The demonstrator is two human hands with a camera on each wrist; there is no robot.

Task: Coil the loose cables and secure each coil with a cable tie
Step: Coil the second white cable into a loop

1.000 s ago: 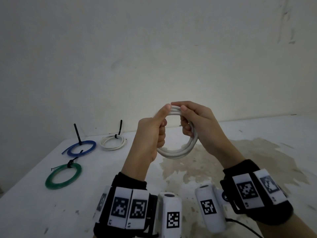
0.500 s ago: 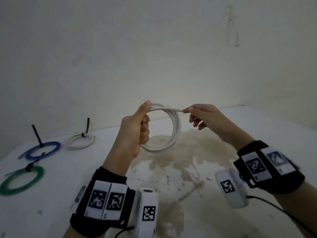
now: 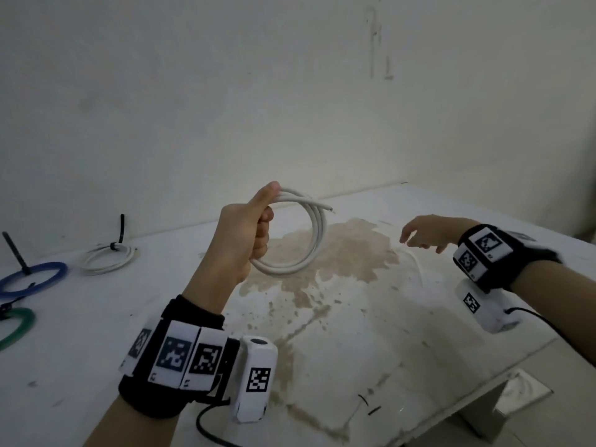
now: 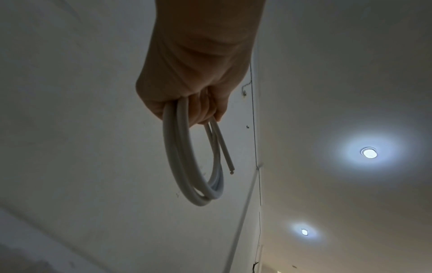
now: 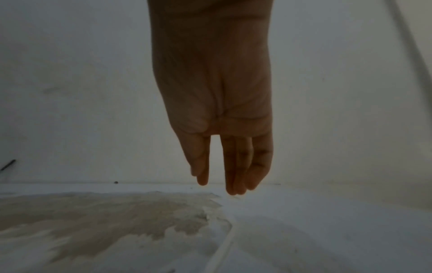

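A white cable coil hangs in the air above the stained table. My left hand grips it at its left side, thumb on top. The cable's cut end sticks out free at the top right of the coil. In the left wrist view the left hand is a fist around the white coil, and the loose end points away. My right hand hovers to the right of the coil, apart from it and holding nothing. In the right wrist view the right hand has straight fingers above the table.
Three tied coils lie at the far left: white, blue and green, each with a black tie. A thin pale strip lies on the table below my right hand. Black scraps lie near the front right table edge.
My right hand has let go of the cable end and moved off to the right. The left hand keeps hold of the coil. The view has swung to the right.
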